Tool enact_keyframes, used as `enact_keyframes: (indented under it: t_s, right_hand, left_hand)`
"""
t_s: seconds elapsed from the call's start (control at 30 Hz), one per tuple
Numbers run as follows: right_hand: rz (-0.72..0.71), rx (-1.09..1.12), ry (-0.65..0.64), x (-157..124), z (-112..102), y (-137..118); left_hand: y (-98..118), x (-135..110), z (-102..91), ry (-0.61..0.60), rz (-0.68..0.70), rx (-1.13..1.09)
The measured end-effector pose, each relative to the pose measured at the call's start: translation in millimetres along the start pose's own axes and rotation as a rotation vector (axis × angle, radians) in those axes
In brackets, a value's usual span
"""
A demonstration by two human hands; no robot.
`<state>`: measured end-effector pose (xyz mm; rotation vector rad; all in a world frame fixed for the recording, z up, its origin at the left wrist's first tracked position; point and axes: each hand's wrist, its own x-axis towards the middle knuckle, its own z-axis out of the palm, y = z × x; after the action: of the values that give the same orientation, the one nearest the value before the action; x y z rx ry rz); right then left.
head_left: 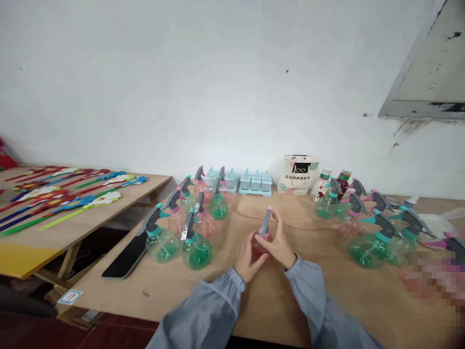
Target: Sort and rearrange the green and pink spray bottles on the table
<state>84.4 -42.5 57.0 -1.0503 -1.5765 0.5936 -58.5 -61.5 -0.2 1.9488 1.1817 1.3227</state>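
In the middle of the table a pink spray bottle with a grey trigger head stands between my hands. My left hand wraps round its clear body from the left. My right hand grips it at the pink collar, with one finger raised along the grey head near the nozzle. Part of the bottle is hidden behind my fingers. To the left stand several more spray bottles; the nearest is a green spray bottle. Another group is at the right, with a green spray bottle at its front.
A black phone lies at the table's left edge. Against the wall are light-blue ice-pop molds, a paper bag and two bottles. A separate table at left bears colourful hand-shaped sticks.
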Motion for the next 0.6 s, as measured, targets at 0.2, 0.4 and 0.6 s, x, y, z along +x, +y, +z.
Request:
enact_keyframes:
  t_s: [0.2, 0.4, 0.6]
  right_hand:
    - [0.093, 0.148, -0.074, 6.8, -5.5, 3.3]
    - [0.187, 0.191, -0.078, 11.9, -35.3, 15.1]
    - [0.349, 0.552, -0.247, 14.4, -57.0, 13.4]
  left_hand:
    - [13.8, -24.9, -49.6, 0.379, 0.238, 0.291]
    - [-9.4, -30.8, -181.3, 0.86, -0.002, 0.514]
    - [-10.8, -32.3, -218.8, 0.194, -0.171, 0.326]
